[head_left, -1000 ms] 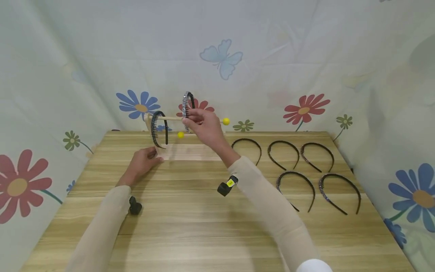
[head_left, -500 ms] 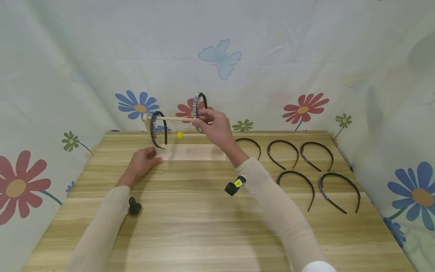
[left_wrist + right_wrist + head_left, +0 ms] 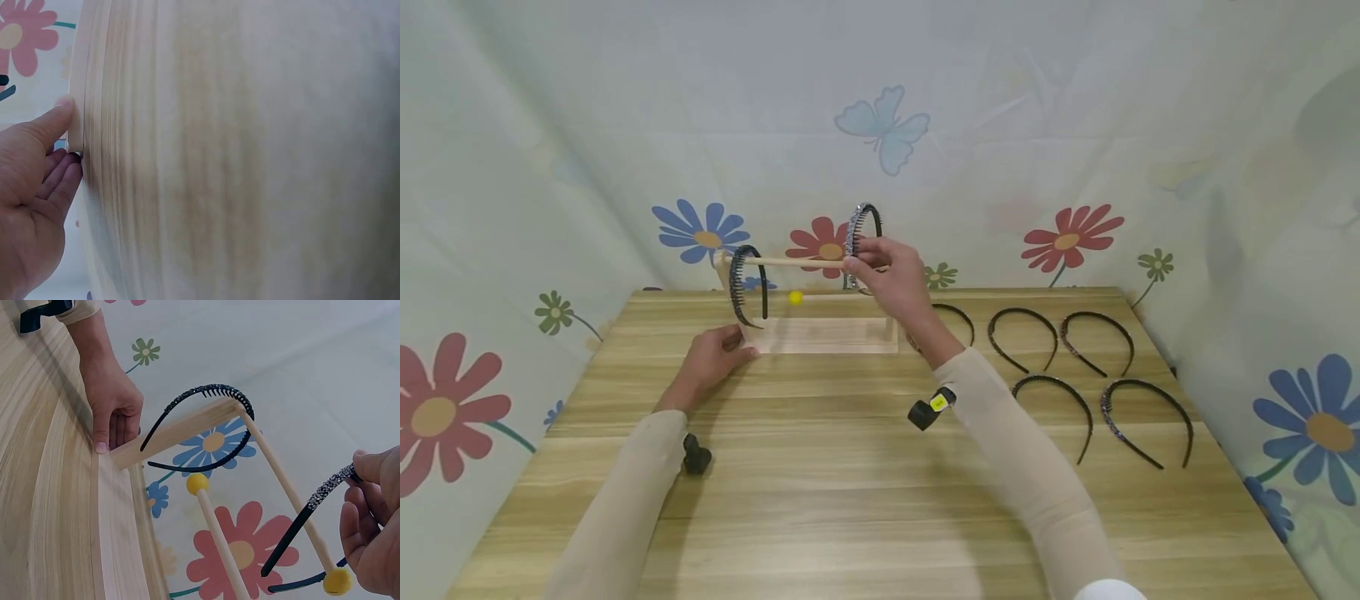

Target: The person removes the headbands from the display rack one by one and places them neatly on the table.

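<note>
My left hand (image 3: 706, 365) grips the left end of a pale wooden display stand (image 3: 827, 335), thumb along its base. From the stand's upper rod (image 3: 797, 262) a black toothed headband (image 3: 737, 287) hangs near the post. My right hand (image 3: 897, 279) pinches a second headband (image 3: 853, 229), black with silver sparkle, by its decorated side. This one straddles the rod close to the yellow ball tip (image 3: 338, 582), as the right wrist view shows; from the head, the hand hides that tip. A lower rod ends in another yellow ball (image 3: 796, 297).
Several black headbands lie on the wood-grain table to the right, among them one with a glittery side (image 3: 1116, 425) at the front and another (image 3: 1024, 337) behind. Part of one is covered by my right wrist. A flowered curtain (image 3: 880, 183) stands close behind the table.
My right hand has slid to the right along the upper rod with the sparkly headband, now covering the rod's ball tip in the head view. The left hand stays on the stand.
</note>
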A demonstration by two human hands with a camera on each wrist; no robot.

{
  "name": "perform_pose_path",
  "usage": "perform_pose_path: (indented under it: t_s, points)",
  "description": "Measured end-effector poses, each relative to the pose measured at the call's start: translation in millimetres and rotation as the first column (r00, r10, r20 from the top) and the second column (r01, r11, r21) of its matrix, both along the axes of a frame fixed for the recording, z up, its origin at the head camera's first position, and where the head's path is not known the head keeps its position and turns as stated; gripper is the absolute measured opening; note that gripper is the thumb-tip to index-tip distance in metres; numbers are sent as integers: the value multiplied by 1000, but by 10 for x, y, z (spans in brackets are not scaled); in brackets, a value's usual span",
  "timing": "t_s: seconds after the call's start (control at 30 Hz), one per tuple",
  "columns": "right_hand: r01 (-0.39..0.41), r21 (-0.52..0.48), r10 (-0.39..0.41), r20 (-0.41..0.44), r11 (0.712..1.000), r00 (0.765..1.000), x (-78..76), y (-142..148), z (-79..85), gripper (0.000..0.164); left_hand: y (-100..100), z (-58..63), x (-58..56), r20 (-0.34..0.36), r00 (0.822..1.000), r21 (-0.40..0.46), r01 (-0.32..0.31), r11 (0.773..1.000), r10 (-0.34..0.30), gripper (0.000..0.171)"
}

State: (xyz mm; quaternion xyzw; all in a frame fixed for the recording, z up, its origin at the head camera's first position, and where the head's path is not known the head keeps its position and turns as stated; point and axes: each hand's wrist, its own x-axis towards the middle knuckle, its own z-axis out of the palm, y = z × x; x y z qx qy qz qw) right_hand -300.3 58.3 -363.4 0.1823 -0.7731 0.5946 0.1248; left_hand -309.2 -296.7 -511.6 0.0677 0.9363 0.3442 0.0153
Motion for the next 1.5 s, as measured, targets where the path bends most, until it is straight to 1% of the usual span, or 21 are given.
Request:
perform_pose_path:
  t_s: [0.37,0.53,0.67,0.9,1.07,1.2,1.33,1.5]
  points:
    - [71,35,-71,-9,997,997,3,134,46,32,12,28,16,3,1000,4,6,1000,-6,67]
    - [79,12,-79,-9,997,997,5,179,41,30,15,39,19,6,1000,6,6,1000,-6,67]
    - [78,-5,-78,7,997,997,20,206,26,31,14,38,16,4,1000,5,8,1000,-8,67]
    - [86,-7,-86,16,996,996,74,241,-25,30,8,13,3,0,1000,2,10,1000,-10,67]
    - [105,-24,-104,46,994,994,130,266,-42,31,5,8,-5,12,1000,5,5,1000,-5,67]
    - [121,-21,-120,41,992,992,178,300,-60,31,4,6,-7,22,1000,0,4,1000,-4,68]
    - [137,-20,-136,32,990,990,227,342,-91,31,2,5,-6,15,1000,5,5,1000,-5,68]
    - [126,-48,-124,40,991,991,280,404,-153,30,-1,-8,-20,19,1000,14,3,1000,-3,68]
